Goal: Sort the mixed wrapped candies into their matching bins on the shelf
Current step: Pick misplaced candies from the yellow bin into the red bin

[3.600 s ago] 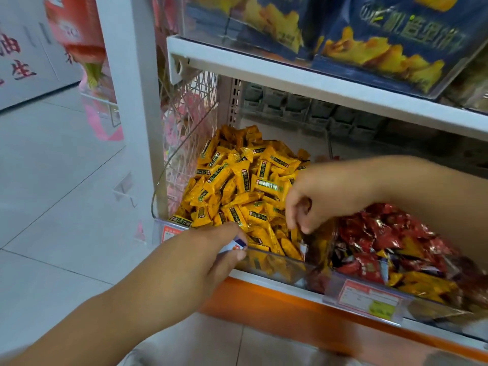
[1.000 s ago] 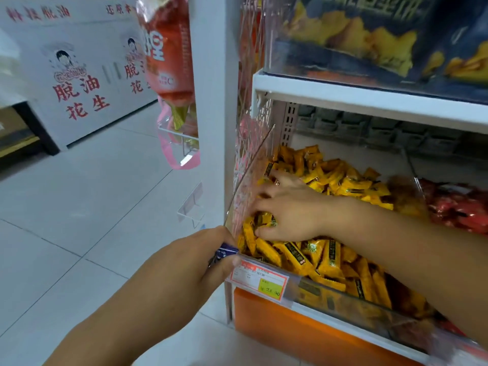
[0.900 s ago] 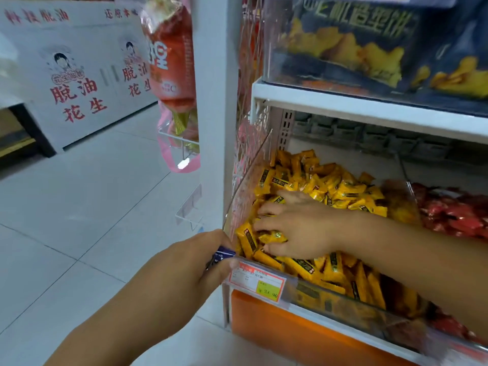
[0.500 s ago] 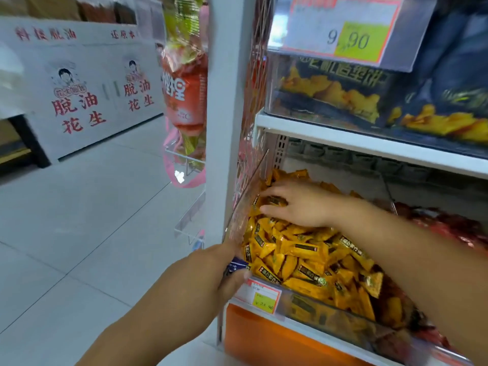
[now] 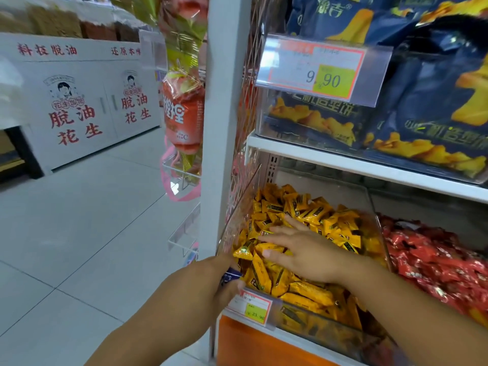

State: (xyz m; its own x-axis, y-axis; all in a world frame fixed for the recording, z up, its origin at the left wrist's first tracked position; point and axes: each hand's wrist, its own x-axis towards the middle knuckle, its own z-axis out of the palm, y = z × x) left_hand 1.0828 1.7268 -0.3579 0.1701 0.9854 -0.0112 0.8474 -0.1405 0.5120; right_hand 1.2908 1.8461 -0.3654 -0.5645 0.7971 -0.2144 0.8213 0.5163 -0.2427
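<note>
Hands are seen apart in the head view. The right hand [image 5: 303,250] is laid flat, palm down, on the yellow candies [image 5: 319,215], its fingers straight and spread, and nothing is gripped by it. The left hand [image 5: 211,282] is held at the front left corner of the bin [image 5: 324,327], where a blue candy [image 5: 231,275] is pinched between thumb and fingers. Only a small part of its wrapper is shown, just above the bin's price tag [image 5: 250,307].

The yellow candies are heaped in this clear bin, which is set on the lower shelf against the white post [image 5: 224,101]. Red candies [image 5: 435,260] are piled in the next bin to the right, and the two heaps are kept apart by a clear wall.

On the upper shelf [image 5: 343,161] blue bags [image 5: 427,112] are stacked behind a clear front, to which a label [image 5: 313,71] reading 9.90 is fixed. Left of the post an orange pack [image 5: 182,120] is hung on a rack. Beyond it the tiled floor [image 5: 79,233] and a white cabinet [image 5: 79,101] printed with red characters are seen.
</note>
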